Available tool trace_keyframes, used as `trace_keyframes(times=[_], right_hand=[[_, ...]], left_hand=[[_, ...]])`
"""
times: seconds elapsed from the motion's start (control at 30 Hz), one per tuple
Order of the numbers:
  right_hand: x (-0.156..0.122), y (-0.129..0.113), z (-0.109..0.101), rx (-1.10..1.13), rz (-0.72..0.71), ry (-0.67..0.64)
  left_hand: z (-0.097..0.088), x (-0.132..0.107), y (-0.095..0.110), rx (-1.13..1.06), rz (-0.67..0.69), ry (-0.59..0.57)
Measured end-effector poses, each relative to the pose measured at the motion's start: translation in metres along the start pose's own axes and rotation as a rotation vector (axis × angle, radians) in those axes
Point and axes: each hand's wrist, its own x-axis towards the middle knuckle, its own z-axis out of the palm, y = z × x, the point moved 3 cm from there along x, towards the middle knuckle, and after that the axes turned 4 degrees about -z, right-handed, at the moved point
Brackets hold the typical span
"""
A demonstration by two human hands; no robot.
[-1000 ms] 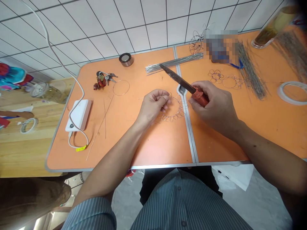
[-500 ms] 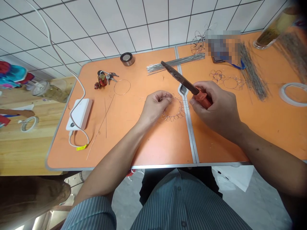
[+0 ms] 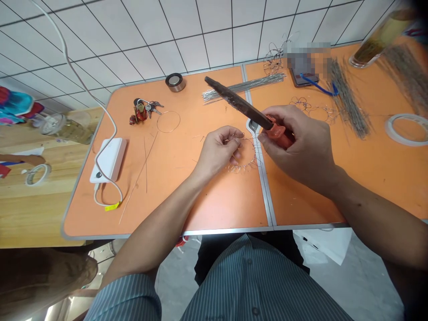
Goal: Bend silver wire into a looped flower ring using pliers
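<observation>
My left hand [image 3: 221, 148] pinches a ring of thin wire with small loops [image 3: 253, 161] all round its edge, just above the orange table. My right hand [image 3: 299, 149] is wrapped round the red handles of a pair of pliers [image 3: 240, 100]. Their long dark jaws point up and to the left, apart from the wire ring; whether the jaws meet cannot be made out. A plain wire circle [image 3: 168, 121] and two straight wires [image 3: 137, 183] lie left of my hands. Behind the pliers rests a bundle of straight wires [image 3: 264, 82].
Keys [image 3: 155, 107], a roll of tape [image 3: 175, 82] and a white power bank [image 3: 109, 160] with a cable are at the left. To the right lie looped wire pieces [image 3: 323, 113], another wire bundle [image 3: 349, 100], a phone [image 3: 302, 78] and a white ring [image 3: 408, 129]. A glass [image 3: 376, 44] stands behind.
The pliers and my right hand have shifted a little to the left. My left hand has turned slightly with the wire ring, and more of its lower fingers show.
</observation>
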Motion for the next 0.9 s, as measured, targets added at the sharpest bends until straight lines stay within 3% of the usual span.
trace_keyframes(times=[0.27, 0.43, 0.53, 0.9], right_hand=[[0.025, -0.012, -0.006, 0.002, -0.026, -0.006], [0.041, -0.019, -0.007, 0.039, 0.082, -0.143], [0.049, -0.023, -0.007, 0.055, 0.076, -0.155], [0.064, -0.028, -0.003, 0.121, 0.043, -0.22]], left_hand=[[0.004, -0.007, 0.009, 0.031, 0.023, -0.059], [0.003, -0.009, 0.013, 0.066, 0.092, -0.092], [0.002, -0.01, 0.014, 0.099, 0.124, -0.101], [-0.004, -0.015, 0.025, 0.193, 0.309, -0.039]])
